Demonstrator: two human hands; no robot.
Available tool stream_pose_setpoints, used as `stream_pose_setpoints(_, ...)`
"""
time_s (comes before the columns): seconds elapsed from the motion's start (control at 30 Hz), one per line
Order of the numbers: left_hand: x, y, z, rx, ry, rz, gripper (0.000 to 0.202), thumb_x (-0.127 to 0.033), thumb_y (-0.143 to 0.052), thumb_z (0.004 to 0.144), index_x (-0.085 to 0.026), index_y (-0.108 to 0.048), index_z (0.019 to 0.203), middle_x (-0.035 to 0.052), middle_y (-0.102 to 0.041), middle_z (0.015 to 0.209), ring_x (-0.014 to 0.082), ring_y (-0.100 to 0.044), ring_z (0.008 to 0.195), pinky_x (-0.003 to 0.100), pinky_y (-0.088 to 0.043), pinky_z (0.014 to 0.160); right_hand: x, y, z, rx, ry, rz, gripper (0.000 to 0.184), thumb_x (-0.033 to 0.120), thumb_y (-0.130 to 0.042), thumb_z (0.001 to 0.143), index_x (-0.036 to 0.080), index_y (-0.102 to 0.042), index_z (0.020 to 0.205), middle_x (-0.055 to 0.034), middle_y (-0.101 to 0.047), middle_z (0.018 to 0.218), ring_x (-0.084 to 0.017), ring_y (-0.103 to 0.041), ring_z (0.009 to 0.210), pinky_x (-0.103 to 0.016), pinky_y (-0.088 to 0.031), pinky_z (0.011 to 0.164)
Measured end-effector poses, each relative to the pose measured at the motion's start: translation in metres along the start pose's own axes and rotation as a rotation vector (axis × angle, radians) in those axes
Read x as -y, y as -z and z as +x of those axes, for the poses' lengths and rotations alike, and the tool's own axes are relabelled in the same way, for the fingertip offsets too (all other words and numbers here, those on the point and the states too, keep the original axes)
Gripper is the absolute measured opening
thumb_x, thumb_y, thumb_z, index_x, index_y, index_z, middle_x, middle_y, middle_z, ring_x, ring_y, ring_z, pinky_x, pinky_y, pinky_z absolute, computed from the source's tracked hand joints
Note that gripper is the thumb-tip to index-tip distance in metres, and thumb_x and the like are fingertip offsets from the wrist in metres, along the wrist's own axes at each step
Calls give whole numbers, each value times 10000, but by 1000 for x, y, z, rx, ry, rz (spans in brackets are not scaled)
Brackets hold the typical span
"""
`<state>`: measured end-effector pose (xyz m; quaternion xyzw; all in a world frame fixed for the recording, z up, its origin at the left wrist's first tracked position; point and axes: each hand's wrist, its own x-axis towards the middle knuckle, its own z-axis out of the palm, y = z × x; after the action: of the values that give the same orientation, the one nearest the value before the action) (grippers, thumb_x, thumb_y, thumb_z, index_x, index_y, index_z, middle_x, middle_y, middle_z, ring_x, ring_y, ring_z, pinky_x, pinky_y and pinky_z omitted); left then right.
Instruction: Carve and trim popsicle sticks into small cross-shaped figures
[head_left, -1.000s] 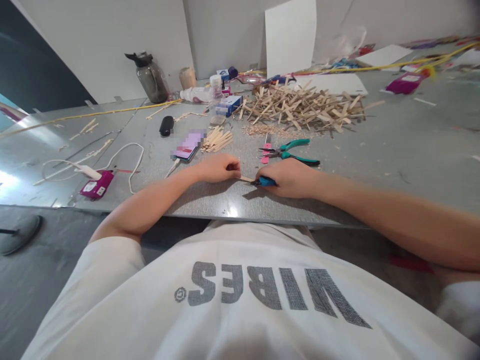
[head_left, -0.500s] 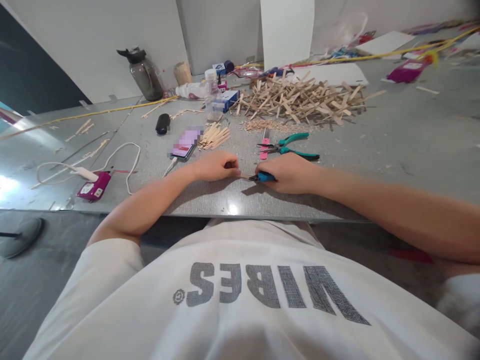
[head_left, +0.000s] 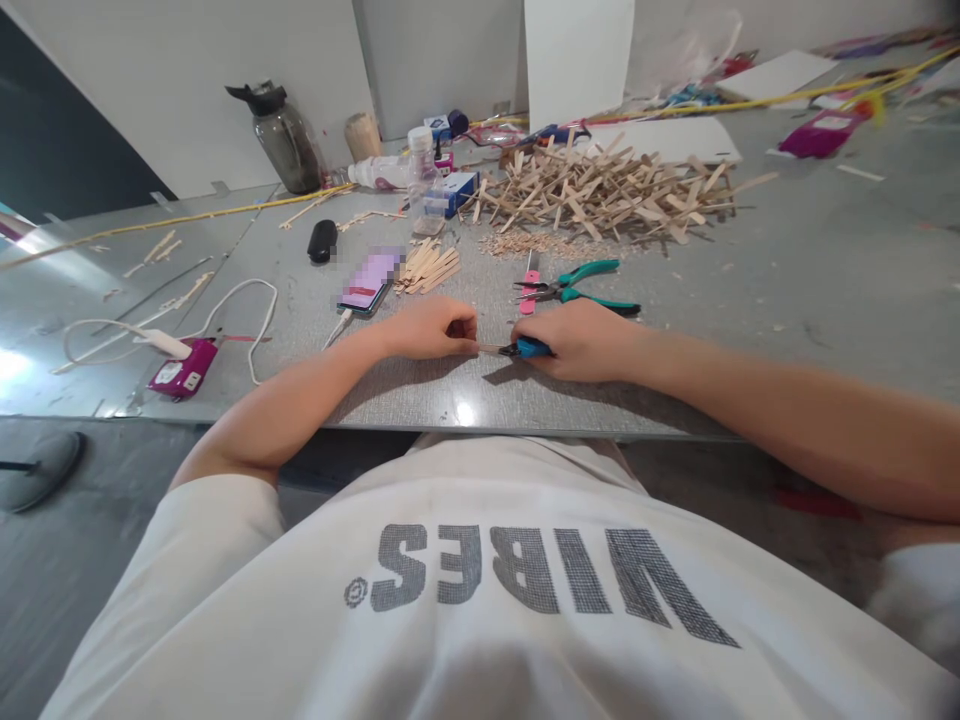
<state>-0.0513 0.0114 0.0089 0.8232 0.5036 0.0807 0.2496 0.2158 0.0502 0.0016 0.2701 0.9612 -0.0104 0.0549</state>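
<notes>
My left hand pinches one end of a thin wooden stick just above the table. In my right hand are blue-handled cutting pliers, their dark jaws at the stick's other end. Whether the jaws are fully closed on it is too small to tell. Beyond my right hand lie green-handled long-nose pliers, and beside them a pink-handled tool with a metal blade. A small bundle of flat wooden sticks rests past my left hand, next to a phone.
A large heap of wooden sticks lies at the back, with small wood chips in front. Left are a clear bottle, a dark water bottle, a black case and a purple power adapter with a white cable.
Both hands keep nearly the same place, with the stick between them turned slightly and looking thinner. The whole view has shifted a little.
</notes>
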Motion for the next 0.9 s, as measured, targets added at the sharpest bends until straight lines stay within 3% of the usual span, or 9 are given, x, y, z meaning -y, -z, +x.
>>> stream_pose_setpoints(0.23,-2,0,2,1,37,86,216,-393,-716,983,-186,-721,924,20,-729,837,157,-591,762,317,-377,755,4,5,0,11,-10,-6,199,262,-621,996,170,-762,1102,-128,-825,1010,-247,-692,851,-338,-303,714)
stream_pose_setpoints(0.4,-5,1,2,-4,8,185,297,-407,-601,1042,-190,-664,849,25,-686,793,157,-528,728,326,-332,725,7,12,-1,44,-37,-19,253,264,-613,1013,152,-764,1182,-148,-836,1058,-265,-722,893,-345,-326,725)
stream_pose_setpoints(0.67,-3,2,1,23,5,161,421,-601,-672,974,-210,-623,828,11,-659,779,155,-523,722,321,-320,705,4,8,0,20,-78,13,259,252,-631,1061,110,-757,1237,-174,-836,1133,-268,-712,951,-378,-329,792)
stream_pose_setpoints(0.77,-3,2,2,30,8,217,441,-584,-615,1004,-213,-572,768,5,-596,733,154,-479,704,335,-288,697,4,9,0,38,-89,-8,281,256,-609,1082,106,-736,1283,-193,-831,1190,-295,-733,1006,-382,-337,800)
stream_pose_setpoints(0.9,0,3,3,31,-26,172,442,-525,-518,1052,-199,-631,776,17,-637,740,160,-526,714,328,-326,701,4,11,0,62,-79,-30,294,263,-568,1098,118,-717,1305,-195,-827,1223,-326,-753,1054,-385,-346,791)
